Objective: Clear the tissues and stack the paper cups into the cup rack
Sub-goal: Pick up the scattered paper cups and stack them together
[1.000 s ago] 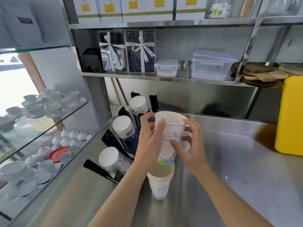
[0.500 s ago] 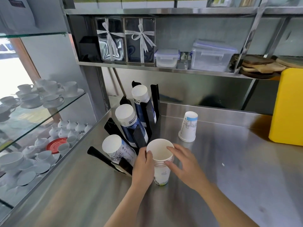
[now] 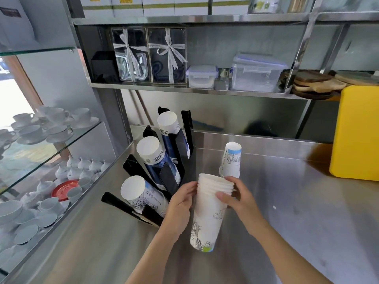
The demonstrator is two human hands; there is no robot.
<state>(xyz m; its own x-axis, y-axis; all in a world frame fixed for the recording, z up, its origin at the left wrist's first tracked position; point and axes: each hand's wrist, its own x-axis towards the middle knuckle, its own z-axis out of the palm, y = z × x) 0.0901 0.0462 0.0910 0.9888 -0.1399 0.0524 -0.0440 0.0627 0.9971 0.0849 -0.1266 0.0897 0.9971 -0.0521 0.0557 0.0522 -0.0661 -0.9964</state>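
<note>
A stack of several nested white paper cups (image 3: 207, 220) is held between both hands above the steel counter, tilted with its rims pointing up and away. My left hand (image 3: 181, 203) grips its left side and my right hand (image 3: 235, 196) grips the right side near the rims. One more paper cup (image 3: 230, 160) stands upside down on the counter just behind the stack. The black cup rack (image 3: 176, 152) stands to the left with three slanted rows of cups in it. No tissues are in view.
A yellow bin (image 3: 356, 132) stands at the right on the steel counter (image 3: 297, 222). Glass shelves (image 3: 61, 144) with white cups and saucers lie to the left. A steel shelf (image 3: 184, 89) above holds plastic boxes and gift boxes.
A cup held high was pushed down onto the stack. The stack has since been lifted off the counter and tilted in both hands. The upside-down cup behind came into view.
</note>
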